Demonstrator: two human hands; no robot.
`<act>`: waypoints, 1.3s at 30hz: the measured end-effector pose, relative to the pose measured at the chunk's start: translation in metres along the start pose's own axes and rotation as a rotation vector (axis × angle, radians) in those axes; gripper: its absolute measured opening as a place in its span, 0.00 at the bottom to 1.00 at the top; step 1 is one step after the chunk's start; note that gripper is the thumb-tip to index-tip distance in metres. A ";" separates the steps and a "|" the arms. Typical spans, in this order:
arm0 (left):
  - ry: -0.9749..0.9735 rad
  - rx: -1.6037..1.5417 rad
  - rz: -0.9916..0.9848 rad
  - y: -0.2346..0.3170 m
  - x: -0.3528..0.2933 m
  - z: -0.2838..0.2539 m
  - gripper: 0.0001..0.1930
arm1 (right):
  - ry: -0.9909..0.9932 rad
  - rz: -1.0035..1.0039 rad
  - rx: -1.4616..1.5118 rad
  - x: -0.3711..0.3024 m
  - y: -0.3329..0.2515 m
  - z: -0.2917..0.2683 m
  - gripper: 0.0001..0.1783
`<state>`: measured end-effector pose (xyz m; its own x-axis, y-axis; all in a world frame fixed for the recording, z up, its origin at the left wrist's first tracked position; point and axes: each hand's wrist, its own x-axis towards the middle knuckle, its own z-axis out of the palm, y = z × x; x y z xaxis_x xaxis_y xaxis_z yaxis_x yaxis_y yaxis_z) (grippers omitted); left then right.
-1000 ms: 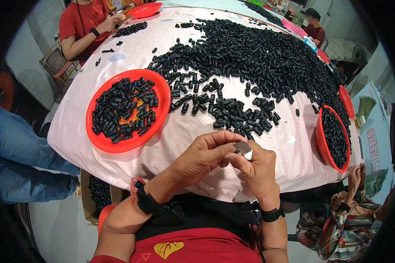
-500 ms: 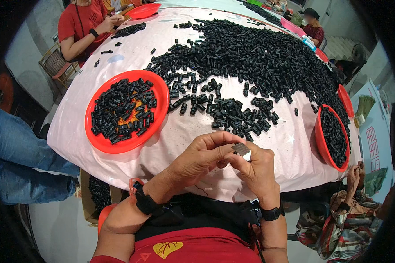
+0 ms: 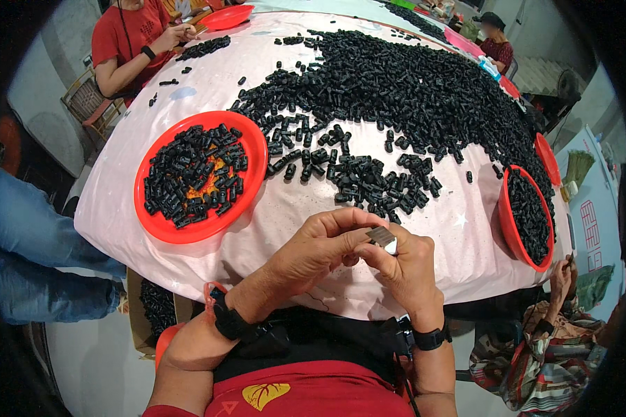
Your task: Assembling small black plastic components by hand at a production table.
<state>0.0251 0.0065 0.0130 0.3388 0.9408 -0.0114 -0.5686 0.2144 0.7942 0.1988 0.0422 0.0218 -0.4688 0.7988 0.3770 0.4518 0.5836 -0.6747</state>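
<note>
Spanning most of the view: 1 desk under a pale pink cover. Heap of small black cylindrical parts, spread over the desk's far and middle area. 1 round red tray, left of centre, partly filled with the same black parts. 1 red bowl at the right edge, also filled. Left hand and right hand, touching each other above the desk's near edge, fingers curled in and pinched together on 1 small silvery-grey piece held between both hands, just short of the nearest black parts. 1 black wristband on each forearm. Co-worker in a red shirt seated at the far left corner.
</note>
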 end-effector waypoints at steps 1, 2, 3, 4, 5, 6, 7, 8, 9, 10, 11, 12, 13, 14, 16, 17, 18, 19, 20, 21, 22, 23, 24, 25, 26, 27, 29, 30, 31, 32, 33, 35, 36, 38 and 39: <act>-0.008 -0.011 -0.005 0.000 0.000 0.000 0.16 | 0.008 0.002 0.008 0.000 0.001 0.001 0.18; -0.007 -0.011 -0.004 0.000 0.000 0.000 0.16 | 0.016 0.002 0.018 0.000 0.001 0.001 0.18; -0.003 -0.002 0.004 -0.001 0.000 -0.001 0.16 | 0.015 0.000 0.018 0.000 0.000 0.001 0.18; 0.000 0.007 0.012 -0.002 0.000 -0.002 0.16 | 0.014 -0.002 0.014 0.000 0.000 0.001 0.18; -0.001 0.006 0.012 -0.001 0.000 -0.001 0.16 | 0.013 -0.004 0.009 0.000 0.000 0.001 0.18; -0.001 0.010 0.009 0.001 -0.001 -0.001 0.15 | 0.013 -0.003 0.008 0.000 0.001 0.001 0.18; -0.002 0.013 0.006 0.001 -0.001 0.000 0.15 | 0.005 -0.009 0.005 0.000 0.001 0.001 0.18; -0.003 0.012 0.006 0.000 0.000 -0.001 0.15 | -0.003 -0.014 0.002 0.000 0.001 0.000 0.18; 0.006 0.015 0.000 -0.001 0.001 -0.001 0.15 | -0.003 -0.013 0.001 0.000 0.001 0.001 0.18; 0.015 0.018 -0.007 -0.002 0.001 -0.001 0.15 | -0.027 -0.017 0.020 0.000 0.000 0.001 0.17; 0.016 0.017 -0.007 -0.002 0.001 -0.002 0.15 | -0.051 -0.022 0.040 0.000 -0.001 0.001 0.17; 0.000 0.008 -0.001 -0.001 0.001 -0.002 0.14 | -0.051 -0.021 0.040 0.000 -0.003 0.000 0.17; -0.017 0.000 0.006 -0.001 0.001 -0.003 0.14 | -0.043 0.002 0.089 0.000 -0.006 -0.002 0.17; -0.017 0.000 0.005 -0.001 0.001 -0.001 0.14 | -0.035 0.026 0.138 -0.001 -0.007 -0.004 0.16; -0.022 -0.133 -0.009 -0.002 0.001 0.002 0.14 | -0.024 0.037 0.116 -0.001 -0.006 -0.003 0.17; -0.022 -0.132 -0.009 -0.002 0.002 0.002 0.14 | -0.013 0.048 0.094 -0.001 -0.005 -0.002 0.17; -0.025 -0.150 -0.005 -0.002 0.002 0.001 0.14 | -0.012 0.048 0.095 -0.001 -0.004 -0.002 0.17; -0.027 -0.169 -0.001 -0.002 0.002 0.001 0.14 | -0.017 0.065 0.122 0.000 -0.004 -0.004 0.17; -0.027 -0.168 -0.002 -0.002 0.002 0.002 0.14 | -0.022 0.082 0.149 -0.001 -0.004 -0.004 0.17; -0.022 -0.157 -0.003 -0.002 0.002 0.003 0.15 | -0.021 0.082 0.149 -0.001 -0.003 -0.003 0.17; -0.017 -0.147 -0.003 -0.002 0.001 0.003 0.15 | -0.021 0.082 0.153 -0.001 -0.001 -0.001 0.18; -0.017 -0.147 -0.003 -0.001 0.001 0.003 0.15 | -0.022 0.084 0.157 -0.001 0.000 0.000 0.18; -0.027 -0.139 -0.007 0.001 0.000 0.004 0.15 | -0.022 0.084 0.157 -0.001 0.000 0.000 0.18; -0.037 -0.131 -0.011 0.002 0.000 0.004 0.15 | -0.019 0.091 0.170 -0.001 -0.001 0.000 0.18; -0.037 -0.131 -0.010 0.002 -0.001 0.005 0.15 | -0.017 0.098 0.182 -0.001 -0.001 0.000 0.18; -0.012 -0.103 -0.012 0.003 -0.001 0.006 0.15 | -0.018 0.097 0.182 -0.001 -0.001 0.001 0.18; 0.013 -0.074 -0.015 0.003 -0.001 0.006 0.15 | -0.012 0.048 0.111 -0.001 -0.001 0.001 0.18; 0.006 -0.074 -0.015 0.003 -0.002 0.005 0.15 | -0.012 0.047 0.111 -0.001 0.000 0.001 0.18; -0.001 -0.074 -0.015 0.003 -0.002 0.004 0.15 | -0.015 0.056 0.097 -0.001 0.000 0.002 0.19; -0.002 -0.074 -0.015 0.003 -0.001 0.004 0.15 | -0.016 0.064 0.083 -0.002 0.000 0.002 0.19; -0.003 -0.077 -0.006 0.001 -0.001 0.004 0.15 | -0.015 0.065 0.082 -0.001 0.000 0.002 0.19; -0.004 -0.081 0.002 0.000 0.000 0.004 0.15 | -0.011 0.051 0.086 -0.001 0.000 0.002 0.19; 0.005 -0.080 0.003 0.000 0.000 0.004 0.15 | -0.012 0.051 0.087 -0.001 -0.001 0.001 0.19; 0.013 -0.079 0.004 0.000 0.000 0.003 0.15 | -0.027 0.105 0.117 0.000 -0.006 -0.003 0.17; -0.013 -0.099 -0.006 0.001 0.000 0.002 0.15 | -0.027 0.105 0.117 0.000 -0.007 -0.005 0.17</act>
<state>0.0264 0.0061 0.0147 0.3522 0.9359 -0.0075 -0.6378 0.2459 0.7299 0.1991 0.0384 0.0296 -0.4445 0.8493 0.2848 0.4085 0.4751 -0.7794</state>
